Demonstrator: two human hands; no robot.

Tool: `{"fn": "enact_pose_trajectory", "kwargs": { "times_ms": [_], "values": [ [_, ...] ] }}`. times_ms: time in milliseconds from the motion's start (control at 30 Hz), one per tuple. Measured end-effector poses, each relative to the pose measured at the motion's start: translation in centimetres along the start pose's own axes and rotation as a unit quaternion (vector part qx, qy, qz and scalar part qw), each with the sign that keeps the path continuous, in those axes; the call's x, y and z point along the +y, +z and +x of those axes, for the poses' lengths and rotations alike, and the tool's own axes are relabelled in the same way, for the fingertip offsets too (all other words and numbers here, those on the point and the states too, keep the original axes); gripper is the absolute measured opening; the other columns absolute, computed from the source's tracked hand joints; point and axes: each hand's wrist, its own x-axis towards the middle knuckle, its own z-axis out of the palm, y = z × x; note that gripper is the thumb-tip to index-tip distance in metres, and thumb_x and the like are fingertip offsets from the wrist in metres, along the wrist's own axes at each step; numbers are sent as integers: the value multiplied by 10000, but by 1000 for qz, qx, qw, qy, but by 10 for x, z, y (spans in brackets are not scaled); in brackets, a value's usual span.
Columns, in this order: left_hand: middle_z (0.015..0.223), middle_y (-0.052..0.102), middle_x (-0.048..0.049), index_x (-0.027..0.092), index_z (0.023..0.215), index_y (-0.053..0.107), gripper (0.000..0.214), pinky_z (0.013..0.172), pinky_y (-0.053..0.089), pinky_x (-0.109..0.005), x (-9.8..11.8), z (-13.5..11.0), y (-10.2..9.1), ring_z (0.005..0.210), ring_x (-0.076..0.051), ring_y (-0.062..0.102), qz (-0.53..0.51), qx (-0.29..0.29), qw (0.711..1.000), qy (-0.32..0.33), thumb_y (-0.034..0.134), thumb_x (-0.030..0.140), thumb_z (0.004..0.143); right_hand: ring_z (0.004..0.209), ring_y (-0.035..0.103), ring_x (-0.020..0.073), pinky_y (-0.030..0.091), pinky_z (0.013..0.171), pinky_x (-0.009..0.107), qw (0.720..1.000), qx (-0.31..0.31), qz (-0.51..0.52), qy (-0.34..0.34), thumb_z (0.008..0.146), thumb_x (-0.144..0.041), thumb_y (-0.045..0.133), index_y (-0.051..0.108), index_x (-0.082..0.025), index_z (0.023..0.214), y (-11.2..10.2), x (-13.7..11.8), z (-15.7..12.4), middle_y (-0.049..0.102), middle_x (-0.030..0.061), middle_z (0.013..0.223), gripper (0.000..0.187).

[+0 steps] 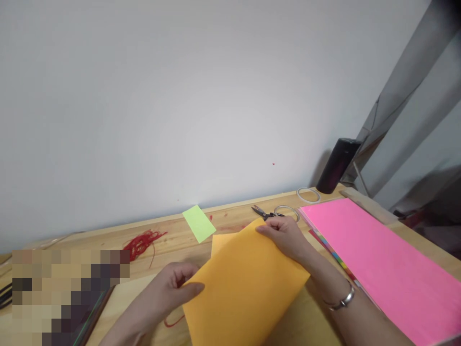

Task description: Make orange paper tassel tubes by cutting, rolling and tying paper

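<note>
A sheet of orange paper (245,283) lies folded over on the wooden table (173,238). My left hand (169,286) pinches its near left edge, thumb on top and fingers curled beneath. My right hand (288,238) grips the far corner of the same sheet with closed fingers. A silver bracelet (342,300) sits on my right wrist.
A stack of coloured paper topped by a pink sheet (378,259) lies at the right. Scissors (264,214), two tape rings (309,194), a light green paper strip (199,223) and red threads (142,241) lie near the wall. A black cylinder (337,166) stands at the back right.
</note>
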Motion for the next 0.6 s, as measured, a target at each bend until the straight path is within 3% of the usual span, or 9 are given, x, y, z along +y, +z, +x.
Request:
{"fn": "enact_pose_trajectory", "kwargs": {
  "times_ms": [133,300,600],
  "values": [
    [1002,696,-43,245,1136,629,424,819,457,-361,14,-3,10,978,-281,593,23,-77,996,26,589,251,714,475,249,64,180,430,215,999,-43,-10,-12,753,-376,558,293,-178,504,6,-1,-4,251,-51,514,414],
    [1234,595,-16,318,1251,527,585,930,382,-412,19,0,21,1135,-303,498,61,-108,991,58,595,202,681,483,272,61,203,445,209,994,-70,-64,-47,761,-338,558,325,-164,486,16,-7,-14,291,-53,502,400],
    [1238,595,8,342,1280,484,601,878,424,-358,9,4,22,1007,-246,599,-30,-126,992,5,540,126,723,500,314,60,242,465,198,985,-59,-75,-146,760,-273,590,406,-156,488,12,-13,-17,344,-58,500,349]
  ]
}}
